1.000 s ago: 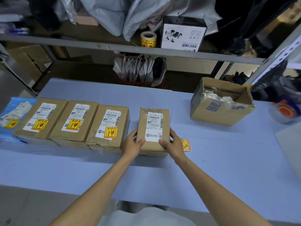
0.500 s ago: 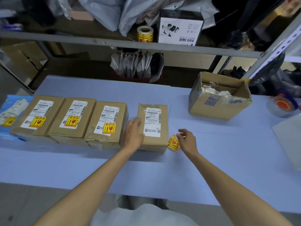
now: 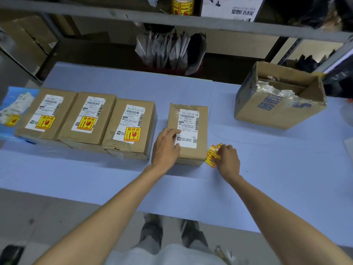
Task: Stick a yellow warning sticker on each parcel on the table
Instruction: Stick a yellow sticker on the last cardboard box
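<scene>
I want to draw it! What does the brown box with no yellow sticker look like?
This cardboard parcel is a small brown box lying flat on the blue table, a gap apart from the stickered parcel to its left. A white shipping label with barcodes covers much of its top, and shiny clear tape crosses the far end. It is closed and bears no yellow sticker. The left grip rests on its near left corner, fingers touching the label.

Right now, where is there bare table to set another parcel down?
Bare table lies between the unstickered parcel and the open carton, and across the near right, in front of that carton. Crowded: three stickered parcels packed on the left; loose stickers under the right hand.
</scene>
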`<state>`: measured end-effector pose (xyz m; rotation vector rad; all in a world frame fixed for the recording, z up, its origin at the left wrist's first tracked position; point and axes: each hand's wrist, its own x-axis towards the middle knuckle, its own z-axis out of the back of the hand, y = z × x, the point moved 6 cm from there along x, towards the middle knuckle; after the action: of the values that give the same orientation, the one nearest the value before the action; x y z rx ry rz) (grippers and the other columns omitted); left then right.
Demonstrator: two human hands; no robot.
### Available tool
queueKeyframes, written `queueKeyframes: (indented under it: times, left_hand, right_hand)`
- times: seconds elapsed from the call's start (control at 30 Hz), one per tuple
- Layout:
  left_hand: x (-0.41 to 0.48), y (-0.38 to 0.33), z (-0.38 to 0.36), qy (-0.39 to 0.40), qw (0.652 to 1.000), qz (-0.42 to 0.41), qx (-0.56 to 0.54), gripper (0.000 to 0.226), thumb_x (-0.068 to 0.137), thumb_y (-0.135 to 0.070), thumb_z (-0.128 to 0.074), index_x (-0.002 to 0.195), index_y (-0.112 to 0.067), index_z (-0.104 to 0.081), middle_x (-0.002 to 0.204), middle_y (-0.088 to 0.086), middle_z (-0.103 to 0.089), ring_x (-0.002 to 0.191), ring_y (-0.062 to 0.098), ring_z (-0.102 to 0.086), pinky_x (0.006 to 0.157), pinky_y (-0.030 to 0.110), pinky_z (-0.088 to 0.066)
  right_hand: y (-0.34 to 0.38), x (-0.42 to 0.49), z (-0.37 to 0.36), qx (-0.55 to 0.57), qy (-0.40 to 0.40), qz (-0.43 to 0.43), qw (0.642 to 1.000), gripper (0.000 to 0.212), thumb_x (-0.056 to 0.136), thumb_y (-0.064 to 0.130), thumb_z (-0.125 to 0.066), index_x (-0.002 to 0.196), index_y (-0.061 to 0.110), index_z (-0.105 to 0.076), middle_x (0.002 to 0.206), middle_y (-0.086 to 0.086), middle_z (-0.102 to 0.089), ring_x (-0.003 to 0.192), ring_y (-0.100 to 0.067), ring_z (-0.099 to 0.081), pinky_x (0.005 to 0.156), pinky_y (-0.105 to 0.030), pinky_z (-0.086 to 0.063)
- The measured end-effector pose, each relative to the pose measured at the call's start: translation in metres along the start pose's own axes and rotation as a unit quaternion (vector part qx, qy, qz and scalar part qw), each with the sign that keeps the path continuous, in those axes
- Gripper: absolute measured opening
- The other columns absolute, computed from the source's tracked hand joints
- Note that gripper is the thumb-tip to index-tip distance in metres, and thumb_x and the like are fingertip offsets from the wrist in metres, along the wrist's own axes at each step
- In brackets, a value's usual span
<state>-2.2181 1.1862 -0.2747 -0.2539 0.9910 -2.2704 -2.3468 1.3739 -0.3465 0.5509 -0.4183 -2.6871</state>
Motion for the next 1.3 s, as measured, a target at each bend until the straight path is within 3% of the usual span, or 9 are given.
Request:
queueKeyframes:
  times: [0.2, 0.4, 0.53, 0.63, 0.7, 0.77, 0.87, 1.1, 1.3]
  left_hand:
    - [0.001, -0.003, 0.001, 0.015, 1.000, 0.013, 0.011, 0.045, 0.082, -0.001, -0.060, 0.125, -0.014, -0.056, 0.126, 0.004, -0.054, 0.117, 0.023, -0.051, 0.102, 0.037, -0.043]
    - [0.004, -0.012, 0.006, 0.033, 0.999, 0.009, 0.021, 0.043, 0.084, -0.003, -0.059, 0.125, -0.015, -0.056, 0.126, 0.004, -0.054, 0.118, 0.023, -0.049, 0.101, 0.036, -0.042]
    - [0.012, -0.033, 0.013, 0.050, 0.998, -0.005, -0.045, 0.038, 0.083, -0.003, -0.059, 0.119, -0.016, -0.060, 0.112, 0.002, -0.063, 0.099, 0.015, -0.060, 0.093, 0.032, -0.049]
    - [0.020, -0.054, 0.020, 0.075, 0.984, 0.022, -0.159, 0.029, 0.087, -0.008, -0.058, 0.116, -0.014, -0.062, 0.099, 0.001, -0.065, 0.083, 0.012, -0.060, 0.072, 0.015, -0.050]
    - [0.027, -0.059, 0.026, 0.077, 0.968, 0.060, -0.233, 0.025, 0.091, -0.016, -0.057, 0.115, -0.015, -0.062, 0.102, 0.002, -0.065, 0.087, 0.013, -0.063, 0.075, 0.018, -0.051]
    - [0.035, -0.058, 0.035, 0.062, 0.958, 0.083, -0.266, 0.022, 0.092, -0.020, -0.057, 0.113, -0.014, -0.063, 0.106, 0.006, -0.067, 0.090, 0.016, -0.066, 0.084, 0.031, -0.054]
    - [0.041, -0.056, 0.051, 0.051, 0.951, 0.084, -0.292, 0.013, 0.090, -0.017, -0.061, 0.102, -0.011, -0.064, 0.099, 0.009, -0.067, 0.083, 0.018, -0.066, 0.085, 0.039, -0.054]
    - [0.043, -0.050, 0.064, 0.061, 0.948, 0.059, -0.306, 0.005, 0.088, -0.010, -0.065, 0.091, -0.011, -0.062, 0.084, 0.005, -0.064, 0.073, 0.016, -0.064, 0.062, 0.018, -0.051]
    - [0.046, -0.046, 0.067, 0.056, 0.940, 0.067, -0.329, 0.007, 0.092, -0.011, -0.058, 0.087, -0.013, -0.061, 0.081, 0.005, -0.066, 0.071, 0.012, -0.063, 0.063, 0.018, -0.051]
  right_hand:
    - [-0.015, 0.004, 0.016, 0.097, 0.012, -0.060, 0.993, 0.022, 0.080, 0.013, -0.070, 0.075, 0.007, -0.050, 0.081, -0.011, -0.056, 0.079, -0.032, -0.053, 0.061, -0.031, -0.034]
    - [-0.018, 0.002, 0.045, 0.138, -0.049, -0.084, 0.986, 0.022, 0.085, 0.012, -0.062, 0.065, 0.009, -0.054, 0.067, -0.009, -0.056, 0.071, -0.030, -0.052, 0.056, -0.030, -0.031]
    - [0.009, -0.001, 0.072, 0.392, -0.079, -0.108, 0.910, 0.019, 0.087, 0.007, -0.064, 0.068, 0.008, -0.060, 0.061, -0.005, -0.059, 0.061, -0.022, -0.056, 0.057, -0.027, -0.043]
    - [0.051, -0.007, 0.089, 0.497, -0.039, -0.052, 0.865, 0.011, 0.090, 0.007, -0.064, 0.080, 0.007, -0.065, 0.069, -0.004, -0.064, 0.054, -0.011, -0.058, 0.053, -0.020, -0.046]
    - [0.079, -0.014, 0.096, 0.516, -0.019, -0.008, 0.857, 0.010, 0.090, 0.008, -0.065, 0.080, 0.009, -0.068, 0.070, -0.002, -0.067, 0.055, -0.007, -0.058, 0.054, -0.018, -0.047]
    - [0.099, -0.017, 0.098, 0.525, -0.011, 0.012, 0.851, 0.010, 0.089, 0.008, -0.066, 0.080, 0.010, -0.071, 0.071, -0.002, -0.068, 0.058, -0.009, -0.058, 0.056, -0.020, -0.048]
    - [0.117, -0.017, 0.100, 0.538, -0.008, 0.014, 0.843, 0.006, 0.087, 0.008, -0.068, 0.083, 0.010, -0.072, 0.072, -0.001, -0.070, 0.059, -0.009, -0.060, 0.056, -0.019, -0.049]
    - [0.136, -0.014, 0.100, 0.531, 0.011, 0.033, 0.847, 0.005, 0.086, 0.010, -0.070, 0.089, 0.006, -0.073, 0.077, -0.005, -0.072, 0.066, -0.015, -0.063, 0.066, -0.028, -0.053]
    - [0.138, -0.010, 0.102, 0.493, 0.020, 0.046, 0.869, 0.005, 0.088, 0.008, -0.067, 0.084, 0.008, -0.071, 0.083, -0.010, -0.074, 0.079, -0.027, -0.066, 0.080, -0.042, -0.055]
